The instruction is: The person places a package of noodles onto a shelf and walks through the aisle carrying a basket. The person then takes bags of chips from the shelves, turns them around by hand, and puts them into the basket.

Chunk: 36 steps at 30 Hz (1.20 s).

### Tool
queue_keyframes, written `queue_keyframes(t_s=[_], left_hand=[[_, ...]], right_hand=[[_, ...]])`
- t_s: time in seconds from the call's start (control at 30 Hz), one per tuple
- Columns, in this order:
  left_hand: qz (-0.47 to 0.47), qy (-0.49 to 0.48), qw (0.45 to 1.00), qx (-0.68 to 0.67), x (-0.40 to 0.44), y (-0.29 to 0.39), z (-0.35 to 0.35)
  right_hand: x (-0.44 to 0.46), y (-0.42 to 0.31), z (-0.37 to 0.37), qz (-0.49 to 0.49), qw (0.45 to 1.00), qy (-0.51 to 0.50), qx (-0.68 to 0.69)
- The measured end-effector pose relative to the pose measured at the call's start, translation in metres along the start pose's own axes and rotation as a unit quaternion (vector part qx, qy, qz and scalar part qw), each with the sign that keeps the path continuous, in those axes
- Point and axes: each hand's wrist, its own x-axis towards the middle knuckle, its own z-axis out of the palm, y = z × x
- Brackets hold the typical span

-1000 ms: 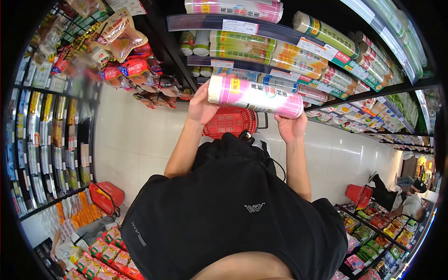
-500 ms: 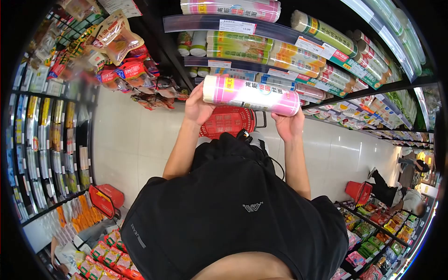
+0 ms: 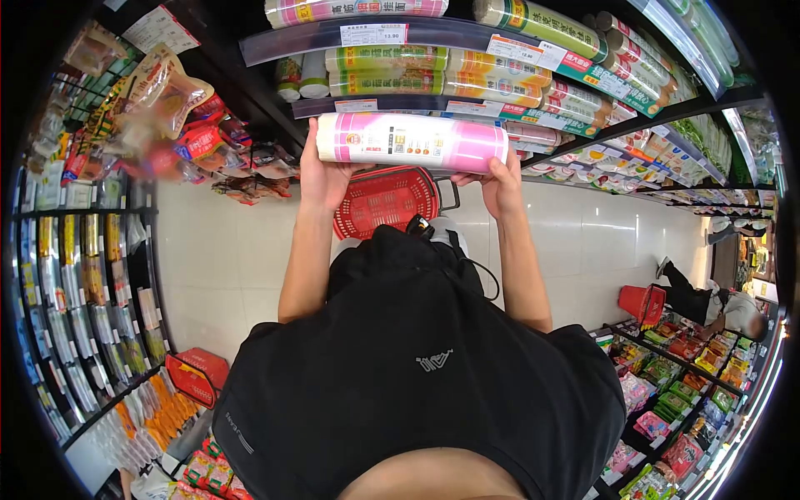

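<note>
A pink-and-white cylindrical pack of dried noodles (image 3: 417, 142) lies level across the head view, held up between my two hands in front of the shelf. My left hand (image 3: 323, 173) grips its pale left end, fingers wrapped behind and beneath. At the pink right end, my right hand (image 3: 500, 185) has its thumb on the front, with the other fingers partly hidden underneath. Small print and a square code show on the side facing me. Below the pack, a red shopping basket (image 3: 387, 204) stands on the floor by my feet.
Shelves ahead carry more rolled noodle packs (image 3: 387, 82) above price tags (image 3: 373, 34). Bagged snacks (image 3: 167, 92) hang at left. Another red basket (image 3: 198, 377) is at lower left. A person in dark trousers (image 3: 692, 296) is at right, beside a red basket (image 3: 642, 305).
The noodle pack has been turned, so the large lettering has rolled away and the small print faces me. Both hands and the pack sit further left in view and more level.
</note>
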Motion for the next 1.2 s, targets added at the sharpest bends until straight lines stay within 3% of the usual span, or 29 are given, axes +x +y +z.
queue_keyframes(t_s=[0.07,0.1,0.17,0.27,0.4,0.47,0.57,0.67,0.73,0.8,0.83,0.93,1.0,1.07,1.13,1.2], left_hand=[[0.041,0.109,0.991,0.064,0.001,0.001,0.012],[0.043,0.11,0.991,0.064,0.002,0.001,0.011],[0.084,-0.042,0.996,-0.005,0.003,0.002,0.003],[0.159,-0.122,0.979,0.039,0.012,-0.009,0.0],[0.204,-0.057,0.971,0.109,0.025,-0.016,0.027],[0.203,-0.079,0.973,0.078,0.03,-0.016,0.041],[0.185,-0.093,0.978,-0.004,0.033,-0.012,0.051],[0.162,-0.08,0.978,-0.102,0.032,-0.013,0.053],[0.112,-0.143,0.949,-0.258,0.038,-0.019,0.045],[0.118,-0.149,0.952,-0.24,0.039,-0.024,0.044],[0.107,-0.164,0.955,-0.222,0.038,-0.027,0.044],[0.099,-0.179,0.959,-0.195,0.027,-0.026,0.059],[0.094,-0.122,0.982,-0.109,0.022,-0.022,0.064],[0.094,-0.121,0.983,-0.096,0.025,-0.02,0.063],[0.049,-0.005,0.999,0.018,0.025,-0.022,0.056],[0.071,-0.001,0.997,0.019,0.019,-0.021,0.061]], right_hand=[[0.001,0.005,0.001,0.028,0.998,0.034,0.054],[0.002,0.007,0.003,0.054,0.99,0.069,0.107],[0.002,0.01,0.01,0.086,0.977,0.09,0.175],[-0.001,0.009,0.029,0.142,0.945,0.096,0.277],[-0.012,0.02,0.043,0.199,0.922,0.062,0.325],[-0.019,0.029,0.043,0.193,0.925,0.023,0.326],[-0.026,0.03,0.041,0.128,0.973,-0.079,0.174],[-0.026,0.007,0.064,0.1,0.972,-0.098,0.186],[-0.024,0.015,0.063,0.14,0.956,-0.157,0.204],[-0.024,0.025,0.072,0.145,0.973,-0.116,0.138],[-0.024,0.025,0.07,0.198,0.959,-0.138,0.15],[-0.021,0.02,0.066,0.236,0.946,-0.195,0.105],[-0.02,0.009,0.068,0.226,0.951,-0.179,0.11],[-0.012,0.0,0.068,0.153,0.974,-0.168,0.02],[-0.01,-0.011,0.078,0.117,0.983,-0.14,-0.019],[-0.007,-0.014,0.082,0.068,0.984,-0.091,-0.136]])
